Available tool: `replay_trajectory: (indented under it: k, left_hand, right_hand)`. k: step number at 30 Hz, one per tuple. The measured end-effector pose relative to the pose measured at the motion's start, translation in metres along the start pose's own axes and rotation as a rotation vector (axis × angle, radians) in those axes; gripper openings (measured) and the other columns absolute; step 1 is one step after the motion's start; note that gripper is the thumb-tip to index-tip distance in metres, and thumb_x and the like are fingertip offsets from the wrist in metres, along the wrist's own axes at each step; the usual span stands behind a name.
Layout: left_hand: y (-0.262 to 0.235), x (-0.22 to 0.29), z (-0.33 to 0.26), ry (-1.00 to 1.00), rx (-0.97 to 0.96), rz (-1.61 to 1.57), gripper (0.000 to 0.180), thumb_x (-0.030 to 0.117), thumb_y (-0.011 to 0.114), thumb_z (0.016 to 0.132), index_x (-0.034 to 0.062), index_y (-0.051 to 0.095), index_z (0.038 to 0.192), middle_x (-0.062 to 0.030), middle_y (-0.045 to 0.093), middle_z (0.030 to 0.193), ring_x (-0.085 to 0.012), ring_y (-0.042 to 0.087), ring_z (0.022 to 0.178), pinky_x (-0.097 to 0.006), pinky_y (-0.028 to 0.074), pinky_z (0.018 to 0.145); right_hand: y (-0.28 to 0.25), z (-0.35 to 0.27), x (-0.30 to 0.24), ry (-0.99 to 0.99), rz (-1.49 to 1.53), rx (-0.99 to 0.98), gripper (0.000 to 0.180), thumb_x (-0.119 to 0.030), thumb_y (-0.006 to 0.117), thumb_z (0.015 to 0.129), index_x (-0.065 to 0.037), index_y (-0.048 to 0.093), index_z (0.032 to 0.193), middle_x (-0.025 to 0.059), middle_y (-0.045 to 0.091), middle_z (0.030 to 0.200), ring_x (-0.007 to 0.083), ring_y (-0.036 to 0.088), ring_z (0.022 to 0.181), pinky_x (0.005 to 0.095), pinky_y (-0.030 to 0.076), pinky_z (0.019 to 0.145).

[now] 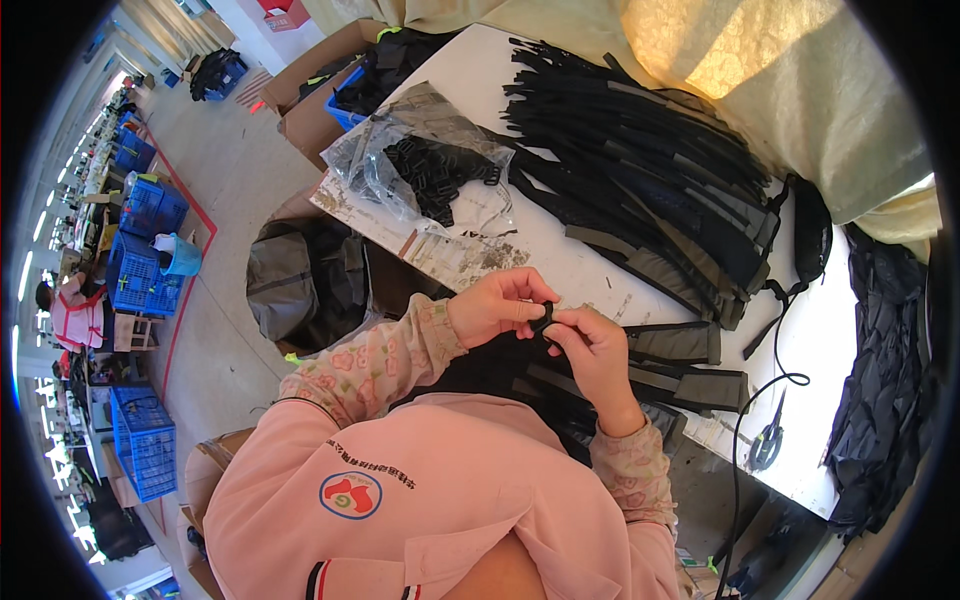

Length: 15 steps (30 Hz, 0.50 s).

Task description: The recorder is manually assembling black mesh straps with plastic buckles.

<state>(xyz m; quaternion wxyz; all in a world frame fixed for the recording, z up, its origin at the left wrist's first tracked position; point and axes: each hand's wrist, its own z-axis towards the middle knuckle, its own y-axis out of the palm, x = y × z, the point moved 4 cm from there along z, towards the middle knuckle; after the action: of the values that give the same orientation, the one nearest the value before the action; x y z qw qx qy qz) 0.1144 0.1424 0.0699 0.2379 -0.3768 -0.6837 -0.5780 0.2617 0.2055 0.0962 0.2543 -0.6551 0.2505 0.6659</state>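
Observation:
Both hands meet above the near edge of the table, fingertips closed round a small black buckle (541,320). My left hand (497,308) pinches it from the left between thumb and fingers. From the right, my right hand (594,352) grips its other side and lower end; the fingers cover much of it. Beyond my left hand lies a clear plastic bag (365,165) with several black buckles (440,175) spilling from it. Black and grey fabric straps (640,180) are heaped across the table's far side. More padded strap pieces (680,385) lie beside my right forearm, and dark fabric shows under my hands.
Scissors (768,440) lie near the table's right end, by a black cable (737,440) and a black pouch (812,230). Dark fabric (880,380) hangs at the right edge. A cardboard box (305,125) and a dark grey bag (285,280) stand left of the table (480,70).

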Motion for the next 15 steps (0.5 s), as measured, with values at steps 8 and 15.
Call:
replay_trajectory:
  k: [8,15]
  left_hand:
    - [-0.005,-0.003,0.004,-0.012,0.04,-0.103,0.021,0.004,0.06,0.088,0.002,0.056,0.108,-0.0032,0.055,0.089,-0.0111,0.057,0.073,-0.023,0.048,0.064]
    - [0.001,-0.005,0.007,0.018,0.029,-0.131,0.02,0.004,0.06,0.087,0.003,0.057,0.107,-0.0029,0.057,0.088,-0.0113,0.057,0.07,-0.023,0.048,0.063]
  right_hand:
    - [0.002,0.003,0.005,0.087,0.169,0.038,0.011,-0.002,0.061,0.087,0.002,0.062,0.097,0.003,0.063,0.084,0.0071,0.058,0.069,0.0191,0.048,0.059]
    - [0.002,0.002,0.019,0.182,0.511,-0.03,0.008,-0.003,0.06,0.088,0.0,0.06,0.095,0.0023,0.062,0.085,0.0069,0.057,0.077,0.0191,0.047,0.064]
